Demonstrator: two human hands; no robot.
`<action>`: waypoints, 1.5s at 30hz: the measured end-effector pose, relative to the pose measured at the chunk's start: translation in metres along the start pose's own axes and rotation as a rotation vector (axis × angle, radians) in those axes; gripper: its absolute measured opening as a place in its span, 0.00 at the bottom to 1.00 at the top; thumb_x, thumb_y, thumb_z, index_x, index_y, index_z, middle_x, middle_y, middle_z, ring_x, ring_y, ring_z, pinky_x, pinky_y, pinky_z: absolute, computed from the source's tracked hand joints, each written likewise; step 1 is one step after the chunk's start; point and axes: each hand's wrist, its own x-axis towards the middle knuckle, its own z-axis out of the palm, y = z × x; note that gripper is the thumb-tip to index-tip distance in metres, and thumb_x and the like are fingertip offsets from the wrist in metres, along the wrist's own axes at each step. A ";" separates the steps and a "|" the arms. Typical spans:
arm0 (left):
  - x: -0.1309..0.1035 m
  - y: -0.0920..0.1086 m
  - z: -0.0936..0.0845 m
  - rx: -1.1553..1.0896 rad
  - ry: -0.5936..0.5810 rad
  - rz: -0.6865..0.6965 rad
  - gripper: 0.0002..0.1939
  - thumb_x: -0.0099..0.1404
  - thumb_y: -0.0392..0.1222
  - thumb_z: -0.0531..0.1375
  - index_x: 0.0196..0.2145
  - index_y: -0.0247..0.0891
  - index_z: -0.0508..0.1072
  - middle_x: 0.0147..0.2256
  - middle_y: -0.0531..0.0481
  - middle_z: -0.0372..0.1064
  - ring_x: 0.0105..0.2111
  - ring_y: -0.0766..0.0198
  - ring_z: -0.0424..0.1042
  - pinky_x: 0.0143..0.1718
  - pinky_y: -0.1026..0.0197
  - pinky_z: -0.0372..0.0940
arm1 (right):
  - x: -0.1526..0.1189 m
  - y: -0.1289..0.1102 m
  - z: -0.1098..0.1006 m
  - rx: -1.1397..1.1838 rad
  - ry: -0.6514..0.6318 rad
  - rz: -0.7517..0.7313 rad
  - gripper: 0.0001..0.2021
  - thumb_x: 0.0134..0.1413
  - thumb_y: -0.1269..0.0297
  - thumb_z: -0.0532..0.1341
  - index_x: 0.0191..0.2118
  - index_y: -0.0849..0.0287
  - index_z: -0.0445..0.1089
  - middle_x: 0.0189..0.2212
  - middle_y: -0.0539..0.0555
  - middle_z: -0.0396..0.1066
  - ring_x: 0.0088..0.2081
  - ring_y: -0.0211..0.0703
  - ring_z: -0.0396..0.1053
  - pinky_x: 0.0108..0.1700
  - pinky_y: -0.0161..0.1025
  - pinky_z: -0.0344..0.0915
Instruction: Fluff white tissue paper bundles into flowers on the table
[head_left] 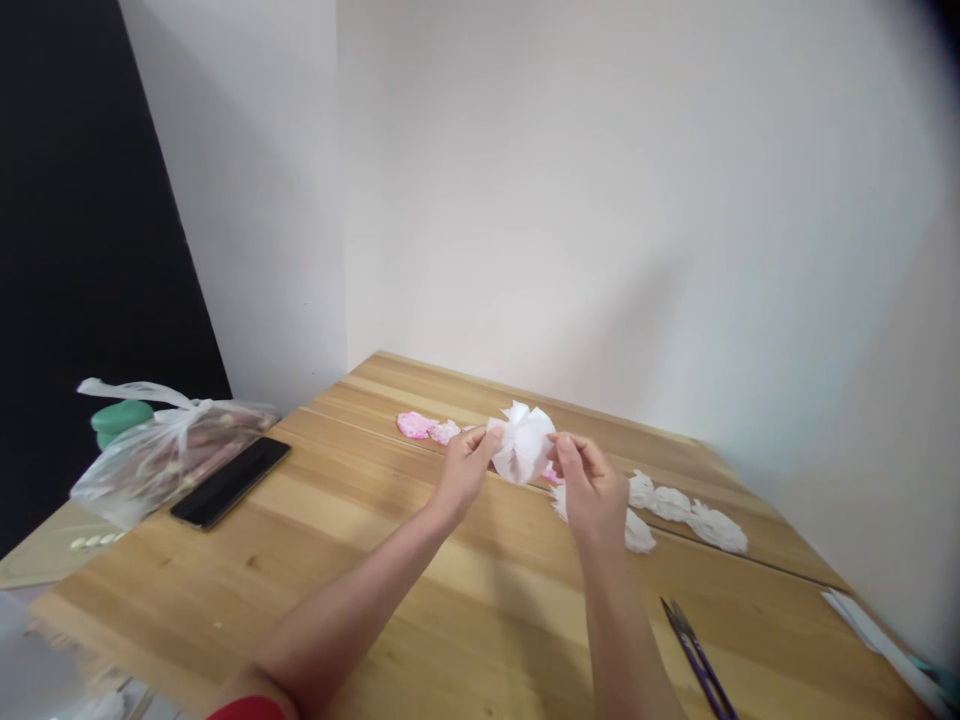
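Observation:
A white paper flower with thin, fanned-out layers is held up above the wooden table. My left hand pinches its left edge between thumb and fingers. On the other side, my right hand has its thumb and fingertips closed at the flower's right edge. Behind my hands lie pink and white paper flowers in a row, partly hidden by the hands. More white paper flowers rest to the right, and another shows beside my right wrist.
Purple-handled scissors lie near the front right of the wooden table. A black phone sits at the left edge, beside a tied clear plastic bag and a green object. White strips lie far right.

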 end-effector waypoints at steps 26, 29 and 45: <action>-0.001 0.005 0.004 0.163 -0.084 0.039 0.14 0.53 0.45 0.63 0.35 0.33 0.72 0.31 0.50 0.69 0.29 0.68 0.65 0.28 0.67 0.61 | -0.002 -0.005 0.002 -0.145 -0.176 -0.014 0.16 0.53 0.52 0.58 0.30 0.60 0.72 0.21 0.48 0.69 0.25 0.37 0.64 0.29 0.32 0.58; 0.002 0.002 0.002 0.098 -0.105 -0.037 0.12 0.55 0.46 0.62 0.29 0.33 0.72 0.27 0.50 0.68 0.26 0.68 0.65 0.27 0.67 0.62 | 0.000 -0.001 0.000 -0.120 -0.169 0.008 0.16 0.53 0.51 0.58 0.30 0.60 0.72 0.22 0.48 0.69 0.25 0.37 0.64 0.29 0.32 0.58; 0.002 0.006 0.003 -0.034 -0.059 -0.006 0.16 0.54 0.51 0.62 0.24 0.33 0.68 0.22 0.53 0.66 0.23 0.70 0.66 0.27 0.67 0.63 | -0.003 -0.005 0.002 -0.247 -0.246 -0.064 0.15 0.54 0.51 0.56 0.38 0.58 0.70 0.26 0.50 0.71 0.27 0.39 0.66 0.30 0.34 0.60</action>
